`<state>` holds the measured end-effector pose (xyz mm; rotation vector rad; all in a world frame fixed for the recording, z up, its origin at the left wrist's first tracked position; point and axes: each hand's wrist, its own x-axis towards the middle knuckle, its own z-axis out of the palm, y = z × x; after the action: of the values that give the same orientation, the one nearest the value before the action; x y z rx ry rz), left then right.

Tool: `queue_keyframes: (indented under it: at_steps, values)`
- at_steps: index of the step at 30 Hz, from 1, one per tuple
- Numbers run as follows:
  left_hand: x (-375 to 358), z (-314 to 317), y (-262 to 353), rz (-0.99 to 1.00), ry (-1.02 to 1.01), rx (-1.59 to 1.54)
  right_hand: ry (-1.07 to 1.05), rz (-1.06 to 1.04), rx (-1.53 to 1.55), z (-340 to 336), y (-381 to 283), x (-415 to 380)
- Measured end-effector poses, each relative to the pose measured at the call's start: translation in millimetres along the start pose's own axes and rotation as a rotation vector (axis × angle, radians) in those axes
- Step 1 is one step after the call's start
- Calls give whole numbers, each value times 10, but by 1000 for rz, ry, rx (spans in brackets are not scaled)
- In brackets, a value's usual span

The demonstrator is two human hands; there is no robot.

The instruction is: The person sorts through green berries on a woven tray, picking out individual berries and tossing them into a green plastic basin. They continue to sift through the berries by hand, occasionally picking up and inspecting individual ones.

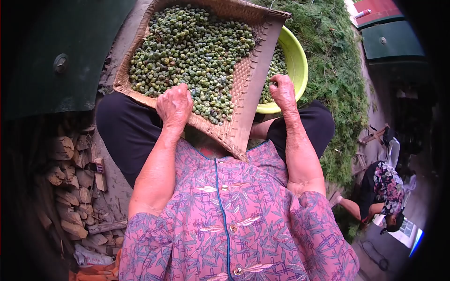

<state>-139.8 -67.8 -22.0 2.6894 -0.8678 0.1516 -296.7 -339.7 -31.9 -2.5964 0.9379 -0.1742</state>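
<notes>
A woven winnowing basket [241, 75] with a flat wooden edge lies across my lap, heaped with small round green fruits [187, 51]. My left hand [175, 105] is closed at the basket's near side, among the fruits by the rim; its fingertips are hidden, so what it holds cannot be made out. Beyond the wooden edge stands a yellow-green basin [300, 65], partly covered by the basket, with more of the green fruits inside. Over this basin my right hand [283, 91] has curled fingers, thumb close to the forefinger; anything between them is too small to tell.
Cut feathery green branches [337, 70] cover the ground on the right. Split firewood [72, 187] is stacked at the left, below a dark green panel [56, 28]. Another person [384, 187] in a floral top bends over at the far right.
</notes>
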Motion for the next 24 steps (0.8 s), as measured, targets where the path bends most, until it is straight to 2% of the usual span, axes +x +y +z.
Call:
queue_keyframes:
  at_steps: [3, 5, 7, 8, 11, 12, 14, 17, 18, 20, 24]
  values:
    - [3, -15, 3, -10, -21, 9, 122, 42, -38, -30, 9, -17]
    - [5, -20, 8, -10, -25, 9, 34, 5, 192, 44, -52, -23]
    - [6, -23, 12, -10, -31, 12, -17, -133, 344, 145, -275, -84]
    - [7, -25, 13, -10, -35, 15, -45, -215, 330, 183, -405, -125]
    - [2, -19, 9, -11, -32, 7, -116, -265, 273, 392, -658, -213]
    - [6, -32, 9, -10, -31, 9, -157, -255, 225, 423, -708, -232]
    - [17, -62, 11, -62, -167, 32, -223, -227, 154, 472, -760, -241]
    - [19, -59, 10, -65, -173, 27, -268, -228, 153, 450, -755, -225]
    - [13, -40, 10, -66, -173, 26, -238, -211, 170, 416, -729, -210]
    - [-2, 5, -8, -14, -29, 16, -153, -153, 203, 343, -618, -152]
    - [5, -3, -1, -16, -26, 5, 13, 38, 124, 65, -171, 32]
